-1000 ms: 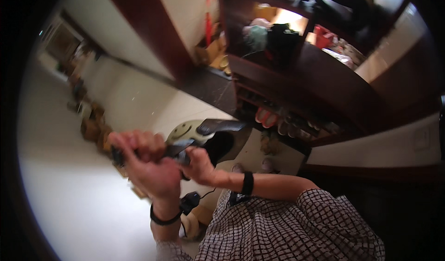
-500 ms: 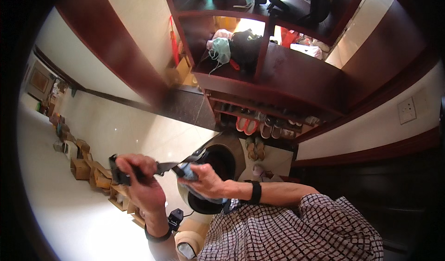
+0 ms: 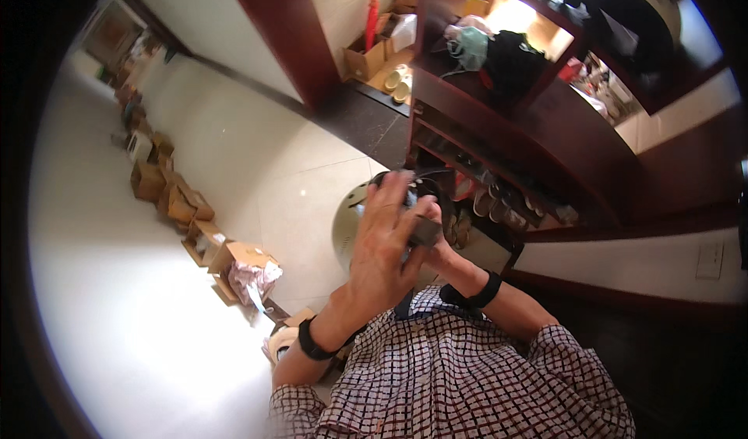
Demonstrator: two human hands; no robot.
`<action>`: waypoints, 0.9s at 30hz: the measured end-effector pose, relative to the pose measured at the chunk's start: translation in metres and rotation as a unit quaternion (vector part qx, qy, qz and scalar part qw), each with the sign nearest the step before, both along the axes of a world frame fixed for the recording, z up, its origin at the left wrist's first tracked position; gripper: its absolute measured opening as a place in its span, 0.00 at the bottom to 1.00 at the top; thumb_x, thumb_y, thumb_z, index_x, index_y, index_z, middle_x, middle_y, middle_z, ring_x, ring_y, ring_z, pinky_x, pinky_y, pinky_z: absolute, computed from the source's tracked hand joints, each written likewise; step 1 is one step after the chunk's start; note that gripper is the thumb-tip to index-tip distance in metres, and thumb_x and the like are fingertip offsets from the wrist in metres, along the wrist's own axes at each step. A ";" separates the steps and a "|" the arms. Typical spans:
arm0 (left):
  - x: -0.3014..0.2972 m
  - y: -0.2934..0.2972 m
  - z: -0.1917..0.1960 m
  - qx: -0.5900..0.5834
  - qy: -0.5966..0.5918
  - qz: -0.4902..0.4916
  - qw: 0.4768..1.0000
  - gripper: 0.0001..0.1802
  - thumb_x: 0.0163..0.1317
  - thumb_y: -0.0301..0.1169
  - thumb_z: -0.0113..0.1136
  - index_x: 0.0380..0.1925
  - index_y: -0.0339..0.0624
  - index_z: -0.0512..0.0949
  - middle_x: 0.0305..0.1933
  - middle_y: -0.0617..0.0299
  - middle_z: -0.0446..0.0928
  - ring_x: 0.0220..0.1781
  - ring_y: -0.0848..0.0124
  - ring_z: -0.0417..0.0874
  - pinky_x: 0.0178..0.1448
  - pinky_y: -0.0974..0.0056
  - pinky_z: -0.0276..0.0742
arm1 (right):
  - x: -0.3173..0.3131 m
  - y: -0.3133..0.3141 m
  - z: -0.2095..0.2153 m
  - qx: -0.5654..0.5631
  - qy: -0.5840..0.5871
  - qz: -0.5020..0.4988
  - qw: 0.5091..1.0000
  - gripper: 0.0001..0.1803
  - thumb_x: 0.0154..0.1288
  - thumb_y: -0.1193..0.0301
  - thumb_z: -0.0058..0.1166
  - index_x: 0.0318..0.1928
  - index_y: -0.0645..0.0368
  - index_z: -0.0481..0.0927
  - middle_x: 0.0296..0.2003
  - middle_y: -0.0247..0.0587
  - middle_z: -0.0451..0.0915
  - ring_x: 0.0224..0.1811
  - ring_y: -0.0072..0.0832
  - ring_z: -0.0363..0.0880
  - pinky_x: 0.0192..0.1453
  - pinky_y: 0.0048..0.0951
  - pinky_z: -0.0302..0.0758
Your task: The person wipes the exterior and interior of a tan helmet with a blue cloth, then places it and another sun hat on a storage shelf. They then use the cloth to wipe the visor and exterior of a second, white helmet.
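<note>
My left hand [image 3: 382,240] is in front of my chest, its back toward me and its fingers fairly straight. A dark grey, block-ended object [image 3: 425,232] sticks out between its thumb and forefinger; its kind is unclear. Just behind it, my right hand [image 3: 438,219] is closed, partly hidden by the left. A bit of light-blue cloth [image 3: 411,198] shows between the hands. Beneath them stands a round, pale bin-like container [image 3: 348,225], mostly covered by my hands. Both wrists wear black bands.
Several open cardboard boxes [image 3: 183,201] line the pale floor on the left. A dark red cabinet [image 3: 538,139] with shoes [image 3: 491,201] on its low shelf stands ahead to the right. A wall socket plate [image 3: 710,259] is at the far right.
My view has swung, shifting the cabinet to the right. My hands have come together; the dark strip that stretched between them is now hidden.
</note>
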State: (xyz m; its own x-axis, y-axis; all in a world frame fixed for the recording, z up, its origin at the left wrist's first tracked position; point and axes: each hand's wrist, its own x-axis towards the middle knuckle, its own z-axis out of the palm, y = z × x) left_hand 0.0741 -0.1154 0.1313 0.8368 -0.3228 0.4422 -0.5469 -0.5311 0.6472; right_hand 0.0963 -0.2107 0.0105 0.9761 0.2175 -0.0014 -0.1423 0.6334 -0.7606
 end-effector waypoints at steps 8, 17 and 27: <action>-0.010 -0.048 -0.036 -0.328 0.102 -0.177 0.922 0.31 0.51 0.25 0.59 0.58 0.37 0.67 0.66 0.45 0.61 0.71 0.49 0.57 0.72 0.49 0.49 | -0.016 -0.008 0.003 -0.239 0.005 -0.025 0.971 0.15 0.60 0.66 0.61 0.44 0.60 0.79 0.34 0.29 0.81 0.36 0.18 0.75 0.46 0.23 0.71; -0.042 0.028 -0.019 -0.112 0.004 -0.019 0.994 0.40 0.43 0.30 0.73 0.59 0.35 0.66 0.65 0.46 0.62 0.69 0.51 0.60 0.68 0.50 0.60 | -0.002 -0.027 0.039 -0.023 0.112 0.039 0.993 0.13 0.60 0.72 0.61 0.45 0.60 0.79 0.35 0.31 0.81 0.37 0.17 0.76 0.45 0.19 0.71; -0.107 0.045 -0.114 -0.110 0.231 0.314 0.914 0.38 0.50 0.35 0.70 0.58 0.29 0.64 0.60 0.39 0.67 0.63 0.54 0.68 0.62 0.54 0.68 | 0.008 -0.020 0.067 -0.190 -0.004 -0.067 0.979 0.08 0.61 0.69 0.61 0.36 0.59 0.81 0.31 0.28 0.80 0.32 0.15 0.74 0.38 0.18 0.70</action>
State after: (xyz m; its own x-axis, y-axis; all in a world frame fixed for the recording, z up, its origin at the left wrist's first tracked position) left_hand -0.0326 -0.0701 0.0172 0.9406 0.3393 -0.0096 0.1805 -0.4760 0.8607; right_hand 0.1042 -0.2304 0.0773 0.9961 0.0730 -0.0495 -0.0703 0.3165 -0.9460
